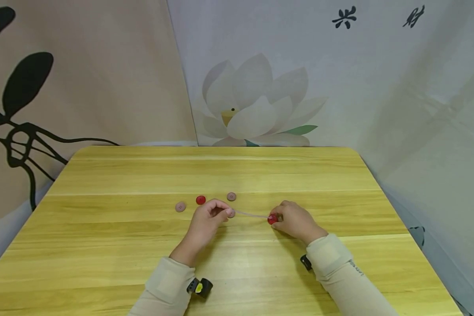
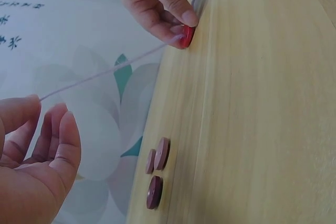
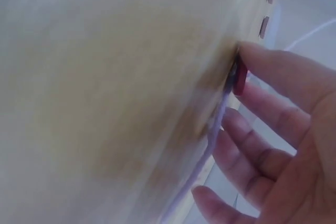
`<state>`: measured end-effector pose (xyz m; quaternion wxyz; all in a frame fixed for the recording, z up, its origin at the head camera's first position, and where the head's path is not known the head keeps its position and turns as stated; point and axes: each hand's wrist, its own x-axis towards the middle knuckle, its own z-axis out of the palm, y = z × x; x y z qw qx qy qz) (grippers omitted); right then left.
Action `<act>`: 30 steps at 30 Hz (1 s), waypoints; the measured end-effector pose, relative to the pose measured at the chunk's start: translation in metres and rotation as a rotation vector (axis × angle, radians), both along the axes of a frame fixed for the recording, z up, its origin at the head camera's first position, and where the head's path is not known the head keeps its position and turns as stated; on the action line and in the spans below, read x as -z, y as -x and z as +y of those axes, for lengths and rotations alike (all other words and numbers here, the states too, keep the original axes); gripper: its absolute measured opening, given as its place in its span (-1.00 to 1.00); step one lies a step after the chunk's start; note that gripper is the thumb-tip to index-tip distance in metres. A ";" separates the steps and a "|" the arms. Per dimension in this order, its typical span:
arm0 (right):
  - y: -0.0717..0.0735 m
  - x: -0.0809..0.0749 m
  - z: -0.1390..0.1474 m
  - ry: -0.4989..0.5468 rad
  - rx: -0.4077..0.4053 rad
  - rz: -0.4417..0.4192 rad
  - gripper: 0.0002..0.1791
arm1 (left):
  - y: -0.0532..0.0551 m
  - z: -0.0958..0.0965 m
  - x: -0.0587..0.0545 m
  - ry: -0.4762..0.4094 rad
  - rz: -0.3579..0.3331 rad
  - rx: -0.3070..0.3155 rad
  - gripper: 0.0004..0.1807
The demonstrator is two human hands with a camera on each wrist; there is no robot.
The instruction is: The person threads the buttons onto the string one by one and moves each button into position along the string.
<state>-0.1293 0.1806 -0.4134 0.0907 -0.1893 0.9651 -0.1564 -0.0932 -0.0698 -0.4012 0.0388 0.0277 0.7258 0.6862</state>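
Near the middle of the counter (image 1: 102, 263), here's the red button (image 1: 272, 219), pinched by thumb and finger of the right hand (image 1: 296, 220)! Across from it, well apart, the left hand (image 1: 207, 221) nips the pale purple cord (image 2: 94, 77), which runs to that button, with a trailing end (image 3: 198, 166) beyond it.

Danger spots? That grip sits at the button's rim: if it loosens, the button could slide along the cord or drop. Too hard a tug from the left might drag the trailing end through; whether it's knotted, I cannot tell. And a low sweep by the left could scatter the loose ones.

The count, then: one cord, five buttons. Two red, the held one and a loose red button (image 1: 200, 200); three dusky pink, at far left (image 1: 180, 206), farther back (image 1: 231, 196) and by the left fingertips (image 1: 231, 213), touching or not I can't say.
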 end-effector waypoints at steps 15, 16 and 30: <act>-0.014 -0.003 -0.007 0.198 0.087 0.019 -0.51 | -0.003 0.001 0.004 0.012 0.004 -0.006 -0.94; -0.015 -0.004 -0.009 0.222 0.093 0.019 -0.51 | -0.003 0.002 0.004 0.011 0.004 -0.006 -0.94; -0.024 -0.014 -0.036 0.554 0.151 -0.003 -0.57 | -0.003 0.004 0.004 0.035 0.010 -0.013 -0.93</act>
